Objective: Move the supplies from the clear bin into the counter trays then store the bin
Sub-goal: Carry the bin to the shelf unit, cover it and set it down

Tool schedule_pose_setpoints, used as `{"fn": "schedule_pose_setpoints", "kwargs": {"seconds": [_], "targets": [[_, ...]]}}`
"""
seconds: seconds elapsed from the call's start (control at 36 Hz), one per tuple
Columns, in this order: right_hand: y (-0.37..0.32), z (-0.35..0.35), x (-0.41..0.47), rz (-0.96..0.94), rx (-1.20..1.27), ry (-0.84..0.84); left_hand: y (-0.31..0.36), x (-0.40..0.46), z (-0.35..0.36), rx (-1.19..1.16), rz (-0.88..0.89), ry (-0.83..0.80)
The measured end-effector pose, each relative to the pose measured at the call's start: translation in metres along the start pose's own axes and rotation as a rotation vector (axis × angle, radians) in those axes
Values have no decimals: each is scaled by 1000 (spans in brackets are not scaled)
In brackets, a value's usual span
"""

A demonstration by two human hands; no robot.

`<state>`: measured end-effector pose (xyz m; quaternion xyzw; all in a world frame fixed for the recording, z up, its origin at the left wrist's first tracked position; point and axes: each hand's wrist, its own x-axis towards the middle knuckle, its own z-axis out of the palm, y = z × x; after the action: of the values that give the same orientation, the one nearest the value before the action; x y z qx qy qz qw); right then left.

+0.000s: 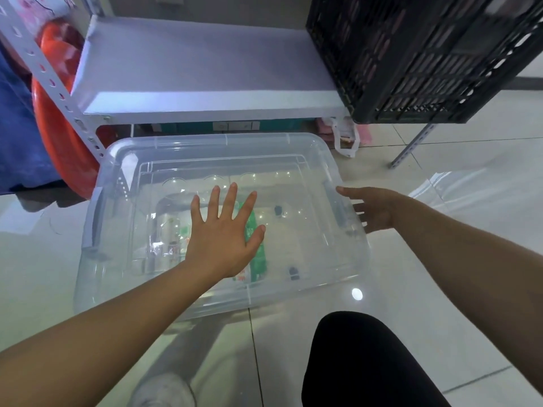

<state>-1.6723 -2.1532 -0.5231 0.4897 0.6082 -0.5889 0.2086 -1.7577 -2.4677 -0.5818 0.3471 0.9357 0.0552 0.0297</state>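
Observation:
A clear plastic bin [308, 160] with its clear lid on sits on the tiled floor in front of me. Through the lid I see several supplies: a green packet [258, 259], small clear bottles [170, 239] and dark-capped items [293, 273]. My left hand [223, 233] lies flat and spread on the middle of the lid. My right hand [373, 210] is at the bin's right edge, fingers apart, touching the side latch [338, 207]. Neither hand holds anything.
A white metal shelf [205, 69] stands just behind the bin. A black slatted crate [426, 54] sits on its right end. An orange tub [61, 136] and blue fabric [17, 127] are at the left. My knee [361, 359] is at bottom right.

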Motion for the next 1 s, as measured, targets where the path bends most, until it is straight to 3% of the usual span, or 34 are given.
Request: {"fn": "schedule_pose_setpoints", "kwargs": {"seconds": [0.11, 0.25, 0.53, 0.64, 0.78, 0.86, 0.92, 1.0], "targets": [[-6, 2, -2, -36, -44, 58, -2, 0, -3, -5, 1, -7], [-34, 11, -11, -164, -323, 227, 0, -1, -3, -12, -1, -21], [-50, 44, -14, -225, -544, 422, 1, -4, -12, -13, 1, -76], [-44, 41, -19, -223, -461, 425, -3, 1, -24, -24, 17, -161], [19, 46, -35, -407, -328, 517, -41, -18, -56, -50, 105, -308], [78, 52, -56, -460, -233, 482, -70, -76, -58, 9, 30, -262], [110, 51, -71, -428, -68, 383, -83, -123, -54, 2, -6, -144], [135, 47, -83, -360, 158, 210, -100, -176, -44, -218, -230, 27]]}}
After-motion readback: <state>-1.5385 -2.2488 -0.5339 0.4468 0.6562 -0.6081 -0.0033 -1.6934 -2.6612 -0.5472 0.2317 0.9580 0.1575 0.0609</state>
